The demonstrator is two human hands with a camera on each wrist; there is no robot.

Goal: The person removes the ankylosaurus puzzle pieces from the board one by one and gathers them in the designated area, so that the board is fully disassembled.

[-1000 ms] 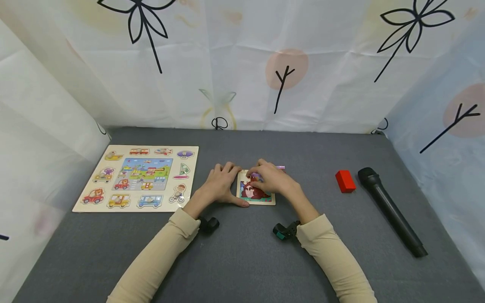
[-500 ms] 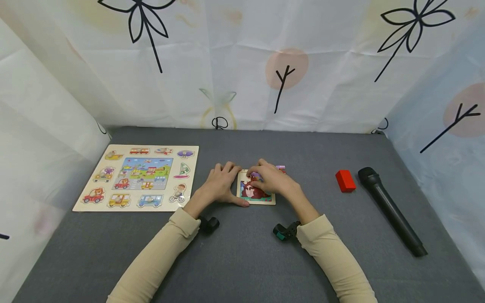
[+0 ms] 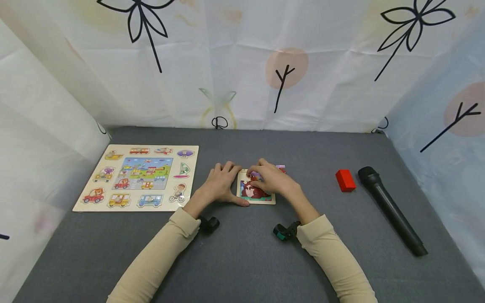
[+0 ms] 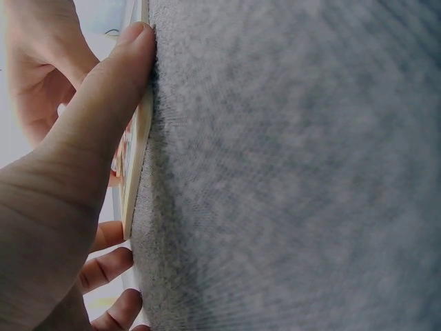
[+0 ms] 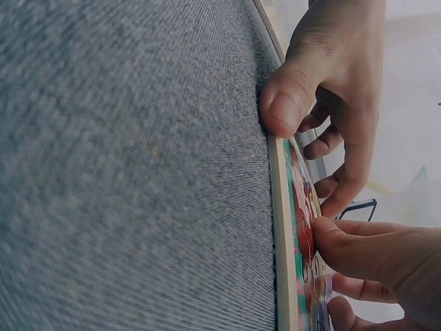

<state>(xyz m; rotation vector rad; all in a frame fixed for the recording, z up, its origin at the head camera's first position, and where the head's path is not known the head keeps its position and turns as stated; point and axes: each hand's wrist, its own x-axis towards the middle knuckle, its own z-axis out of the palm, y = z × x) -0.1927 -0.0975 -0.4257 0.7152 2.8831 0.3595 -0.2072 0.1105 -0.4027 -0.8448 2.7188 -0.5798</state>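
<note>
A small jigsaw puzzle board (image 3: 261,202) with a pale wooden frame lies flat at the middle of the table. Its picture has a dark red figure on green and blue. My left hand (image 3: 221,185) grips the board's left side, the thumb along the near edge and the fingers by the far edge. Over the picture, my right hand (image 3: 273,179) has curled fingers and thumb at a purplish puzzle piece, mostly covered; the right wrist view shows the fingertips (image 5: 329,236) on the picture surface. A pink and purple piece (image 3: 281,168) shows beyond that hand.
A large wooden puzzle board with vehicle pictures (image 3: 192,168) lies at the left. On the right are a red block (image 3: 345,181) and a black microphone (image 3: 394,212). Printed white curtains (image 3: 242,92) stand along the grey table's (image 3: 242,261) back and sides.
The pink and purple piece beyond the right hand has turned slightly, showing more of its coloured face than one second ago. Both hands and the puzzle board stay in place.
</note>
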